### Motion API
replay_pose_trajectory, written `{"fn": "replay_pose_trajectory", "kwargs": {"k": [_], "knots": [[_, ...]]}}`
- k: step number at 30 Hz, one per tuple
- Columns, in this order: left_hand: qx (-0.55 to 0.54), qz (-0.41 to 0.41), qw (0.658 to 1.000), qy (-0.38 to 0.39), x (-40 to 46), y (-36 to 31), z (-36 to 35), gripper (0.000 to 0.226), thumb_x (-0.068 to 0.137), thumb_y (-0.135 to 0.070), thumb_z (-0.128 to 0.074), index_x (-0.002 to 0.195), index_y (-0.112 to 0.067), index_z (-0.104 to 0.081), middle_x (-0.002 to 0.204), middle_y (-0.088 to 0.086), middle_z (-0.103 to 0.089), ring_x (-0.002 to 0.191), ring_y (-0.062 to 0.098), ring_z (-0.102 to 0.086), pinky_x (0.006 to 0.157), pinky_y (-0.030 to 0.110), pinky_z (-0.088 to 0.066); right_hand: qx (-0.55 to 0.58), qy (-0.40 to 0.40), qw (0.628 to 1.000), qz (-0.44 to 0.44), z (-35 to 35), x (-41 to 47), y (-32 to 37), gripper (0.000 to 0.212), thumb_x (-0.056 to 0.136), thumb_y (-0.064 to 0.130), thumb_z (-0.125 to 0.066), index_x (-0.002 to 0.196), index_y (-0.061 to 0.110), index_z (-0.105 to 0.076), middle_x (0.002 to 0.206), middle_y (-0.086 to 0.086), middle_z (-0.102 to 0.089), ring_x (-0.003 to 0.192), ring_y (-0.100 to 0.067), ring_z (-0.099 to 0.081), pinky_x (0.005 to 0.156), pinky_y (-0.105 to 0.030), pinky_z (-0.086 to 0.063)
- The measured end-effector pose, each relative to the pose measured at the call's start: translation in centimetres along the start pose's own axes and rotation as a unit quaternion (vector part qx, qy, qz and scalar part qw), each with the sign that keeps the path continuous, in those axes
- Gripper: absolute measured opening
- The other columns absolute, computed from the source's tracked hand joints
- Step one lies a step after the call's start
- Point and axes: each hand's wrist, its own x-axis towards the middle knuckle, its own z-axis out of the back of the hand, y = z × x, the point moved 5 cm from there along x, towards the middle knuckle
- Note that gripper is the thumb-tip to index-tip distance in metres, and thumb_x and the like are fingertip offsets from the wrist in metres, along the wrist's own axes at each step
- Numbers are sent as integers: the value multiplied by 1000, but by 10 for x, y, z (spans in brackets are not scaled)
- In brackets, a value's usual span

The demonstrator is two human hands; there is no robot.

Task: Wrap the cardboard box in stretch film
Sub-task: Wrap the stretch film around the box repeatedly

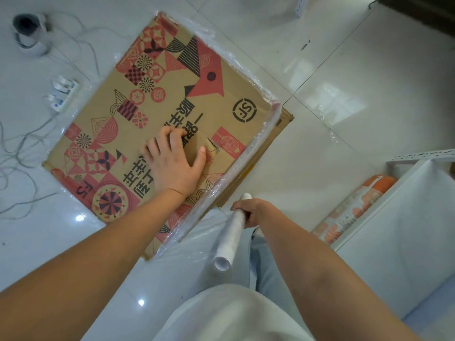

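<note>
Cardboard box lies flat on the floor, film along its edges — left hand presses it down, right hand grips the film roll. Wrapping's midway, I'd say — next, draw film taut across the top.

White top — pale blue jeans

The cardboard box is brown, printed with red and black geometric patterns: checks, stripes, concentric circles and black characters. The stretch film roll is white, the floor glossy pale tiles, and the cables grey.
</note>
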Motion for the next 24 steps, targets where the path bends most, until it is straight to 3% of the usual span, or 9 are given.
{"fn": "replay_pose_trajectory", "kwargs": {"k": [2,3,7,11,13,16,20,24], "knots": [[4,-1,1000,3,-1,-1,-1,51,84,-53,-42,113,-11,-49,120,13,-44,107,31,-40,98,55,-32,-5,-12,1000,1,15,-2,4,45,87,14,-63,125,0,-44,123,-14,-53,115,-27,-55,90,-36,-50],[7,-2,1000,5,-1,-2,0,52,84,-53,-42,113,-11,-49,120,13,-44,108,32,-40,99,55,-31,-5,-10,1000,1,20,-3,5,46,87,15,-63,127,1,-44,123,-14,-52,112,-27,-55,89,-38,-50],[8,-2,1000,2,-2,-5,3,53,84,-52,-41,113,-8,-50,120,16,-46,108,35,-42,97,57,-32,-14,18,1000,-11,28,-10,9,25,91,14,-50,112,2,-45,94,-15,-53,87,-26,-56,76,-37,-52],[0,2,1000,-6,-2,-7,4,52,84,-50,-42,113,-8,-51,119,17,-47,108,36,-41,97,60,-32,47,6,999,12,36,-9,20,23,87,10,-41,107,-1,-42,103,-17,-49,99,-29,-50,97,-42,-45],[-2,5,1000,-9,-2,-6,4,50,84,-48,-43,113,-8,-50,119,17,-47,107,35,-40,96,59,-33,69,5,998,12,27,-12,22,24,84,11,-45,107,4,-43,105,-14,-48,93,-27,-52,92,-40,-47],[-1,11,1000,-12,-3,-4,4,48,84,-47,-43,114,-9,-49,119,16,-47,106,35,-40,95,57,-35,5,14,1000,12,17,-15,23,29,86,15,-63,106,5,-44,87,-11,-56,76,-24,-57,79,-36,-50],[-2,15,1000,-16,-3,-5,2,47,84,-46,-44,113,-9,-46,119,17,-45,106,33,-39,95,55,-35,-62,3,998,-11,42,-26,34,38,86,16,-68,107,2,-39,83,-12,-49,104,-26,-59,77,-32,-49],[2,26,999,-23,-4,-3,2,46,84,-46,-43,113,-10,-45,119,17,-45,105,31,-37,93,50,-34,-17,11,1000,-13,59,-24,44,15,88,14,-56,89,3,-45,81,-11,-49,80,-24,-60,70,-35,-52]]}}
